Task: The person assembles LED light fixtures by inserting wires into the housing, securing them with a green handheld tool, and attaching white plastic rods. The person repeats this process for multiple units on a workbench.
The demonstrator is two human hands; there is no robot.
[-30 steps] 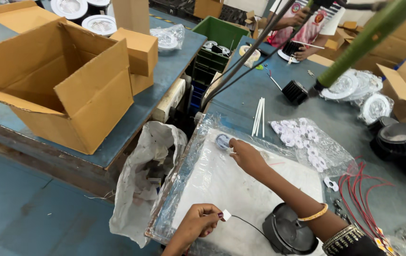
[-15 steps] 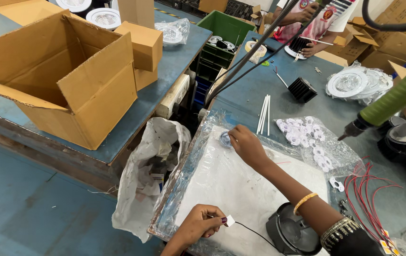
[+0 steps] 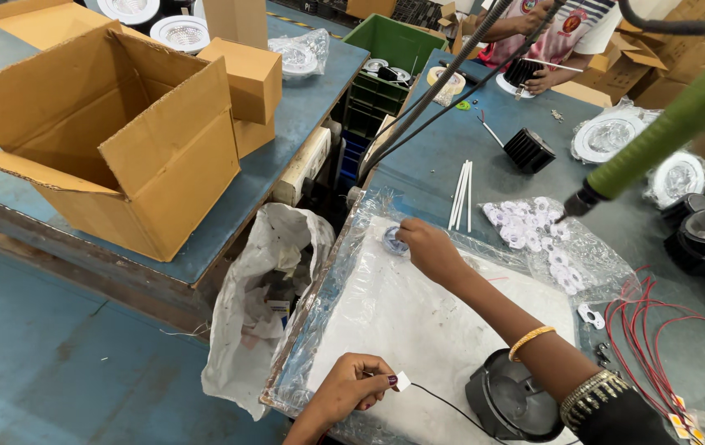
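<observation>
Head view is filled mostly by two blue worktables (image 3: 443, 177), split by a gap where a white plastic bag (image 3: 262, 305) is hung. On the left table, a big open cardboard box (image 3: 114, 140) is parked near the front edge, with a smaller closed carton (image 3: 249, 86) just behind it and a couple of round white lamp housings (image 3: 184, 33) toward the back. A green crate (image 3: 394, 45) is wedged at the far end of the gap.

On the right table, a white pad wrapped in clear plastic (image 3: 418, 321) is laid at the near left corner. A black finned lamp body (image 3: 517, 400) is set at the pad's near right edge. A clear bag of small white parts (image 3: 534, 231) is lying past the pad's far right corner, with thin white sticks (image 3: 461, 194) beside it and red wires (image 3: 657, 330) near the right edge. A green hanging tool (image 3: 665, 132) is seen coming in from the top right.

A small round disc (image 3: 394, 241) at the pad's far left corner is pinched by the right hand (image 3: 431, 247), fingers closed narrow on it. A tiny white chip (image 3: 402, 381) with a black wire (image 3: 451, 408) attached is gripped by the left hand (image 3: 352, 387), near the pad's front edge.

Another person's hands (image 3: 546, 78) are seen at the far end, at a black heat sink.
</observation>
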